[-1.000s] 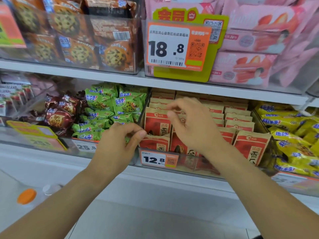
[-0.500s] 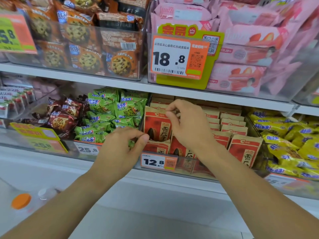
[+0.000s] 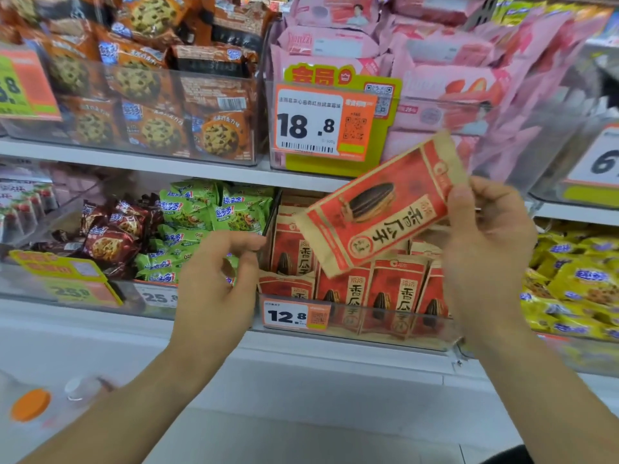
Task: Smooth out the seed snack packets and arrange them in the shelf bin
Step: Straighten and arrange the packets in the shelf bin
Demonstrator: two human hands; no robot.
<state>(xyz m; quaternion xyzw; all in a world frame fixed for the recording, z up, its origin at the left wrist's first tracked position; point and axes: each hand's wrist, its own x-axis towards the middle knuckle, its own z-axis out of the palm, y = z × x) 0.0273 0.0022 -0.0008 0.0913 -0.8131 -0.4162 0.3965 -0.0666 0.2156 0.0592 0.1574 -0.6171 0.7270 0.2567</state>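
Note:
My right hand (image 3: 485,236) pinches the top corner of a red and tan seed snack packet (image 3: 375,209), held tilted in the air above the clear shelf bin (image 3: 428,333). Several more seed packets (image 3: 392,289) stand upright in rows inside that bin, behind a 12.8 price tag (image 3: 294,316). My left hand (image 3: 217,279) hovers at the bin's left front corner, fingers loosely curled, holding nothing.
Green and brown cookie packs (image 3: 187,226) fill the bin to the left. Yellow packs (image 3: 576,283) fill the bin to the right. The shelf above carries orange cookie bags (image 3: 150,95) and pink packs (image 3: 452,78). An orange-capped bottle (image 3: 30,405) sits low left.
My right hand has lifted one seed packet out of the bin and up to the right. My left hand has stayed near the bin's left corner. The view has tilted upward.

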